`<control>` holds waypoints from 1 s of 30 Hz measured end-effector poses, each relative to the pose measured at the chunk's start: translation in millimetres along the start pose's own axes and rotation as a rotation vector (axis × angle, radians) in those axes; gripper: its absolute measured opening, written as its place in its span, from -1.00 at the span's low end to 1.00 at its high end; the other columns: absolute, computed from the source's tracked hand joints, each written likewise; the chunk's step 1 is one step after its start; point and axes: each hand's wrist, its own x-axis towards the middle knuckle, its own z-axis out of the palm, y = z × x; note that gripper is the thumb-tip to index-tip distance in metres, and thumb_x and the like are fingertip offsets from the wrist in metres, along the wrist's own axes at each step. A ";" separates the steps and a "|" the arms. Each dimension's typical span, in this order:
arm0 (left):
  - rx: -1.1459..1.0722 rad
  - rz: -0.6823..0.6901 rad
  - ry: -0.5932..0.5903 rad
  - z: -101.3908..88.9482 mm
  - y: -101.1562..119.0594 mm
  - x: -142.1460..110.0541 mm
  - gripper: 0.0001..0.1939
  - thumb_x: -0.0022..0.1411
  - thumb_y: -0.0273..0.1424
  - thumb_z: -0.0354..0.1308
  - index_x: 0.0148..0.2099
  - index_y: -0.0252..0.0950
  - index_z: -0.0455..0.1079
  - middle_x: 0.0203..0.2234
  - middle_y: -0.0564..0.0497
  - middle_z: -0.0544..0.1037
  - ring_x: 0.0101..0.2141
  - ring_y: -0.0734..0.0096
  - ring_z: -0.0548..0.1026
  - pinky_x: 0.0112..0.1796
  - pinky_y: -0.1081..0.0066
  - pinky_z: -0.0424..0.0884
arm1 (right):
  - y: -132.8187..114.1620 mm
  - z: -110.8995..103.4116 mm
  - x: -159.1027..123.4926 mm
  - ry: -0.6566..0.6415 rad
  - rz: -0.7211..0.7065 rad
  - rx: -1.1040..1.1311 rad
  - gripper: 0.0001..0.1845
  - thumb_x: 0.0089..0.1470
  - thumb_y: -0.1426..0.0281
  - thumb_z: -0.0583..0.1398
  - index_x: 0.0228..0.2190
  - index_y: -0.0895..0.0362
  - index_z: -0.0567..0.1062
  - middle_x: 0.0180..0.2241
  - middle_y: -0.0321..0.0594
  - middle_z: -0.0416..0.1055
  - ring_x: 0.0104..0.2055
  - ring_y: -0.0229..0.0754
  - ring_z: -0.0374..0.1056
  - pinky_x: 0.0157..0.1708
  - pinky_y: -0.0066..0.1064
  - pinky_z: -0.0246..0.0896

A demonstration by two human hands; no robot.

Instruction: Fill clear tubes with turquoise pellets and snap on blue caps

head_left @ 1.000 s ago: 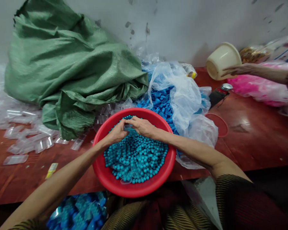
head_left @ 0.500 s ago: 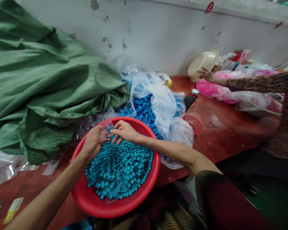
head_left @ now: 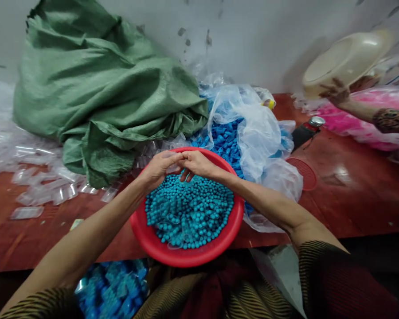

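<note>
Over the far rim of a red basin [head_left: 186, 259], my two hands meet at the fingertips. My left hand [head_left: 162, 167] is closed on a small clear plastic case [head_left: 173, 168], mostly hidden by the fingers. Bent fingers of my right hand [head_left: 198, 164] press against the same spot; whatever they pinch is too small or hidden to make out. Below them, the basin holds a heap of turquoise beads [head_left: 199, 212], many in strung rows, with a few clear cases lying on top.
A green woven sack [head_left: 119, 88] lies behind left, with many clear plastic cases [head_left: 61, 190] spread around it. Behind right, a plastic bag [head_left: 256, 128] spills blue pieces [head_left: 224, 141]. A dark bottle [head_left: 304, 133] and red basket [head_left: 304, 173] stand beside it. Another person's hand [head_left: 335, 92] holds a cream basin [head_left: 342, 62].
My view has swung left. My hands have come closer together, and the clear case that showed between them is now mostly covered. The other person's cream basin appears lifted and more tilted.
</note>
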 end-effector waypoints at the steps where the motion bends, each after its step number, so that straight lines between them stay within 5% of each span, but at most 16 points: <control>1: 0.017 0.035 0.069 -4.7 -1.5 0.8 -0.58 -0.17 -0.17 0.35 -0.37 -0.36 0.34 -0.55 0.06 0.45 -0.53 0.48 0.41 -0.49 0.47 0.33 | 1.3 -3.1 -0.9 0.020 -0.018 -0.093 -0.83 0.21 0.42 0.00 -0.34 0.20 0.35 -0.37 -0.20 0.49 -0.56 -0.34 0.42 -0.59 -0.54 0.31; 5: 0.344 0.075 0.262 -28.5 -17.0 3.1 -0.50 -0.20 -0.19 0.35 -0.24 -0.30 0.27 -0.58 0.13 0.41 -0.57 0.46 0.38 -0.50 0.46 0.29 | 19.6 -2.6 -10.1 0.057 -0.068 -0.766 -0.86 0.14 0.39 0.10 -0.33 0.19 0.42 -0.29 -0.09 0.50 -0.28 -0.11 0.46 -0.31 -0.35 0.34; 9: 0.724 0.139 0.098 -42.2 -40.9 0.2 -0.55 -0.18 -0.18 0.31 -0.28 -0.27 0.24 -0.52 0.11 0.38 -0.46 0.36 0.40 -0.39 0.38 0.33 | 48.2 17.4 -14.6 -0.023 -0.020 -1.056 -0.78 0.15 0.39 0.07 -0.20 0.24 0.40 -0.22 0.09 0.49 -0.20 0.08 0.43 -0.26 -0.17 0.31; 15: 1.014 0.341 -0.196 -29.0 -60.0 -1.0 -0.62 -0.19 -0.21 0.27 -0.34 -0.24 0.24 -0.02 -0.18 0.35 0.08 -0.08 0.26 0.04 0.06 0.21 | 48.4 17.2 2.6 -0.119 -0.116 -0.929 -0.79 0.06 0.55 0.09 -0.23 0.21 0.40 -0.17 -0.05 0.48 -0.12 -0.06 0.40 -0.19 -0.34 0.30; 18: 1.037 0.314 -0.149 -23.6 -59.7 0.6 -0.58 -0.15 -0.18 0.25 -0.26 -0.23 0.22 -0.19 -0.13 0.43 -0.11 -0.02 0.41 -0.10 0.11 0.32 | 30.6 5.5 6.3 -0.126 -0.142 -0.809 -0.76 0.00 0.62 0.10 -0.27 0.16 0.41 -0.23 -0.19 0.49 -0.17 -0.18 0.41 -0.23 -0.46 0.29; 21: 0.927 0.216 -0.064 -23.7 -57.0 2.5 -0.52 -0.14 -0.06 0.25 -0.28 -0.22 0.19 -0.43 0.02 0.41 -0.38 0.14 0.44 -0.32 0.24 0.35 | 23.0 -3.8 7.5 -0.038 -0.046 -0.448 -0.81 -0.05 0.55 0.18 -0.30 0.17 0.39 -0.44 -0.30 0.45 -0.38 -0.23 0.40 -0.39 -0.47 0.32; 25: 0.688 0.129 0.104 -18.4 -48.4 4.1 -0.43 -0.28 -0.07 0.34 -0.26 -0.26 0.26 -0.42 0.03 0.43 -0.36 0.20 0.44 -0.39 0.35 0.34 | 32.6 -6.7 10.2 0.035 0.097 0.053 -0.94 0.00 0.47 0.18 -0.47 0.20 0.37 -0.63 -0.42 0.30 -0.60 -0.36 0.29 -0.56 -0.53 0.30; 27: 0.596 0.033 0.161 -12.4 -42.7 3.5 -0.39 -0.31 -0.07 0.36 -0.23 -0.30 0.32 -0.42 0.00 0.46 -0.38 0.21 0.45 -0.42 0.38 0.34 | 36.8 -4.7 9.7 0.062 0.083 0.113 -0.91 0.03 0.46 0.15 -0.49 0.21 0.39 -0.62 -0.40 0.30 -0.60 -0.39 0.26 -0.58 -0.57 0.28; 30: 0.349 -0.107 0.092 -6.8 -36.8 2.3 -0.41 -0.22 0.00 0.30 -0.24 -0.35 0.37 -0.52 0.00 0.47 -0.48 0.29 0.44 -0.51 0.40 0.33 | 35.4 -2.9 6.2 0.020 -0.003 0.093 -0.84 0.09 0.39 0.12 -0.31 0.21 0.43 -0.40 -0.31 0.40 -0.50 -0.40 0.31 -0.58 -0.61 0.28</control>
